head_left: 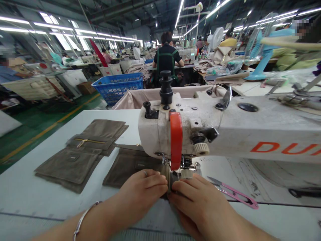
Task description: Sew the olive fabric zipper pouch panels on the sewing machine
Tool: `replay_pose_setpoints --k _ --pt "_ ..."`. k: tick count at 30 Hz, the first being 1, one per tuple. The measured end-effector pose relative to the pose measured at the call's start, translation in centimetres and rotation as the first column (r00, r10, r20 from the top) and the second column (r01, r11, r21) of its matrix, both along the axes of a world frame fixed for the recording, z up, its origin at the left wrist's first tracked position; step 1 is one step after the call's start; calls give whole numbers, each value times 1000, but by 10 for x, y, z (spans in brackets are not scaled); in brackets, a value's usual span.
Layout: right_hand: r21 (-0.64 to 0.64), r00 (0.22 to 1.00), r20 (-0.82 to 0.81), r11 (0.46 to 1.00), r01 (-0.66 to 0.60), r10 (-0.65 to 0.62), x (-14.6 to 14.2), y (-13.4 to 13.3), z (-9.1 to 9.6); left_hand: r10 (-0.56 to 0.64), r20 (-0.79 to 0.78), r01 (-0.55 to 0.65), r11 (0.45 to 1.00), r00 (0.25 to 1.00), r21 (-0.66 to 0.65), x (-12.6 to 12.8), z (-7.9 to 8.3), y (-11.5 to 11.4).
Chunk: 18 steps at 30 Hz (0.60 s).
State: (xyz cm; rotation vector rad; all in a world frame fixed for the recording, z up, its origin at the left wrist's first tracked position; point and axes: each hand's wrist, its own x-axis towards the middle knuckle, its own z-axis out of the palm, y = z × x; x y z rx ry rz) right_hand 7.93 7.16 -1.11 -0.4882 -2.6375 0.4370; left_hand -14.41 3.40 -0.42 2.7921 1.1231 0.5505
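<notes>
A dark brown fabric bag piece (pixel 125 167) with a small label patch lies on the sewing table, its right edge under the head of a white sewing machine (pixel 152 134). My left hand (pixel 144 187) grips that edge just left of the presser foot, fingers bunched together. Close beside it, my right hand (pixel 198 197) has its fingers curled on the same edge, in front of the foot. The needle point is hidden behind the red guard (pixel 176 140) and my fingers. To the left rests a stack of similar brown pieces (pixel 72 160), one with a brass zipper.
Pink-handled thread snips (pixel 238 195) lie right of my right hand, by the machine bed. Behind the table stand a blue plastic basket (pixel 119 85) and a cloth-lined bin (pixel 132 97). A co-worker (pixel 166 55) sits farther ahead, back turned. A blue fan (pixel 262 60) stands at right.
</notes>
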Motion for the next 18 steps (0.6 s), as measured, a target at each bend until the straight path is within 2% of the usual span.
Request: replay_pose_setpoints --k 4,9,13,18 --pt "20 1000 -4 1000 2 -2 -1 1 -4 -1 30 1 1000 1000 -6 -4 -2 5" --pt "68 996 -30 994 82 -80 -4 3 -4 2 0 -2 992 1000 -125 -5 1 17" --pt "106 991 -53 986 130 -125 -6 5 -6 27 56 -24 998 998 -63 -6 3 25" --pt "94 990 -82 988 121 -114 -5 6 -8 79 77 -78 997 994 -13 -6 5 26"
